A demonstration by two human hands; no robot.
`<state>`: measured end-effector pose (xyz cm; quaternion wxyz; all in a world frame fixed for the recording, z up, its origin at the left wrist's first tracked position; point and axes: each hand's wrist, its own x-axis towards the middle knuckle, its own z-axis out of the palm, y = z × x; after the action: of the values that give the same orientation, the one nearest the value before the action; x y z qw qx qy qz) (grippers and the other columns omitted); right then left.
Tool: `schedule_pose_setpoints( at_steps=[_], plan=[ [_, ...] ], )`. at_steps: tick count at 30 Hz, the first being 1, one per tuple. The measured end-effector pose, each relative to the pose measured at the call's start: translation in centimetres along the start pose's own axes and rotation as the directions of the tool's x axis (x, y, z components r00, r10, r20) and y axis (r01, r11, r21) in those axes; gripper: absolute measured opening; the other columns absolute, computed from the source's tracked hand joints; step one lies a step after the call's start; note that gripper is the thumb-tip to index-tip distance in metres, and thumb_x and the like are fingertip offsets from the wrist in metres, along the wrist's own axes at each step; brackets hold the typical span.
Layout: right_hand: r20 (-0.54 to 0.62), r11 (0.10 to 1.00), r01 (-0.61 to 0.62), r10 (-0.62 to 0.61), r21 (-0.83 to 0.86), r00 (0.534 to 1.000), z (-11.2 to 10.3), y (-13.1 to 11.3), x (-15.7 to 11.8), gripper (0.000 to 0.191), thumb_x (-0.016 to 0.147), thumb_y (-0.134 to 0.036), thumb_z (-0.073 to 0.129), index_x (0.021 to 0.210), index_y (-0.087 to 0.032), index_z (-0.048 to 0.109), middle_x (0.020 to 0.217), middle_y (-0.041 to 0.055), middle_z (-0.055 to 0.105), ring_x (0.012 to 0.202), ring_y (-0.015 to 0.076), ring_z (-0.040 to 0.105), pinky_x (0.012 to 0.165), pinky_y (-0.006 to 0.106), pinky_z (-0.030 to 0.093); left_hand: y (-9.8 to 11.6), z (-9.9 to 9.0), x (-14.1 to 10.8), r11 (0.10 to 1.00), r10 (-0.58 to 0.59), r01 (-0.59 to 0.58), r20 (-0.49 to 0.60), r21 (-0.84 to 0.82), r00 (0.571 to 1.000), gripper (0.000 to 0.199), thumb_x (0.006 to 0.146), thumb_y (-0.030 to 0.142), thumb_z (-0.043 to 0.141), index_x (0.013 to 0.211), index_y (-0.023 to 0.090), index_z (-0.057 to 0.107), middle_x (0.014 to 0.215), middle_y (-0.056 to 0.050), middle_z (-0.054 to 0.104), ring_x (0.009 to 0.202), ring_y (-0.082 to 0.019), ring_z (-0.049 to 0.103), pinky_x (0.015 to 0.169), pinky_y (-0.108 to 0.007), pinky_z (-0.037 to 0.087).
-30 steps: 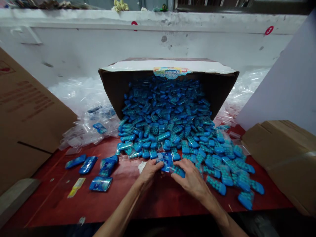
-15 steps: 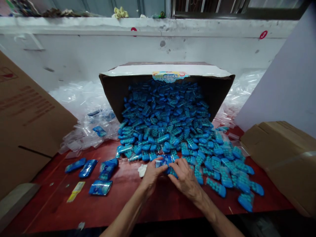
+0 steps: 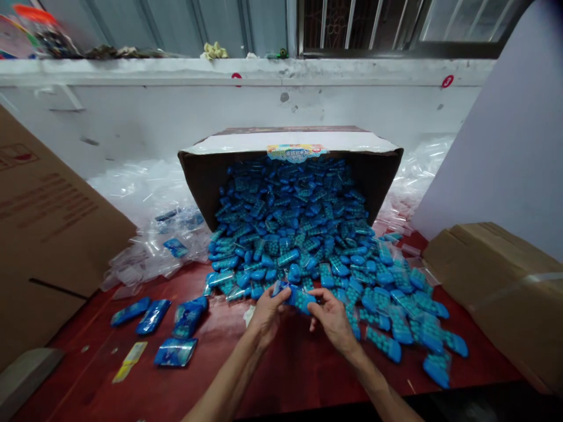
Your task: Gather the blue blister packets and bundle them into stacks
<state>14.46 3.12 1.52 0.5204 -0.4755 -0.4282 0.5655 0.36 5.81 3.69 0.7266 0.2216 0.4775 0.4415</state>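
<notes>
Just in front of the pile, my left hand [image 3: 268, 312] pinches a dark blue printed wrapper [image 3: 281, 288]. From its right side a small blue pack of teal beads [image 3: 302, 300] sticks out; how far it sits inside the wrapper I cannot tell. The thumb and index finger of my right hand [image 3: 331, 319] close on the right end of this pack. Behind both hands, a heap of similar bead packs [image 3: 285, 240] spills from a cardboard box [image 3: 290, 138] lying on its side. Several packs in printed wrappers [image 3: 175, 351] lie to the left.
Clear plastic sleeves [image 3: 149, 234] are heaped left of the box, more to its right. A large carton [image 3: 57, 217] borders the red table [image 3: 272, 375] on the left, a brown box [image 3: 497, 281] on the right. A yellow-and-white strip [image 3: 129, 361] lies at front left.
My right hand has shifted slightly right and its fingers have opened out somewhat, so more of the bead pack shows between the hands. The camera view has tilted up a little.
</notes>
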Motion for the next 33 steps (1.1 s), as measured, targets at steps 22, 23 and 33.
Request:
schedule_pose_setpoints(
  at_steps=[22,23,33],
  plan=[
    [0.506,0.954,-0.205,0.070,0.217,0.860,-0.8,-0.8,0.9,0.063,0.049,-0.012,0.073,0.105,-0.021,0.045,0.077,-0.0033,0.055,0.058,0.0059,0.050,0.049,0.015,0.040,-0.3,-1.7,-0.9,0.986,-0.128,0.161,0.461,-0.032,0.878,0.008,0.069,0.015,0.058,0.074,0.010,0.059,0.067,-0.005,0.061,0.061,-0.012,0.055,0.065,-0.027,0.040],
    [0.521,0.958,-0.203,0.070,0.202,0.851,-0.8,-1.0,0.9,0.070,0.048,-0.009,0.073,0.110,-0.023,0.043,0.078,-0.0033,0.055,0.060,0.0062,0.050,0.052,0.016,0.040,-0.3,-1.8,-0.8,0.986,-0.131,0.165,0.494,-0.026,0.860,0.008,0.069,0.014,0.057,0.076,0.010,0.060,0.068,-0.005,0.061,0.063,-0.013,0.055,0.069,-0.028,0.040],
    [0.546,0.984,-0.169,0.110,0.059,0.831,-1.0,-2.2,0.5,0.086,0.052,-0.009,0.071,0.125,-0.032,0.032,0.073,-0.0068,0.042,0.054,0.0040,0.036,0.050,0.016,0.033,-0.3,-1.4,-0.5,0.980,-0.146,0.197,0.647,-0.007,0.748,0.025,0.067,0.015,0.059,0.091,0.010,0.059,0.080,-0.008,0.064,0.082,-0.021,0.058,0.078,-0.032,0.038]
  ],
)
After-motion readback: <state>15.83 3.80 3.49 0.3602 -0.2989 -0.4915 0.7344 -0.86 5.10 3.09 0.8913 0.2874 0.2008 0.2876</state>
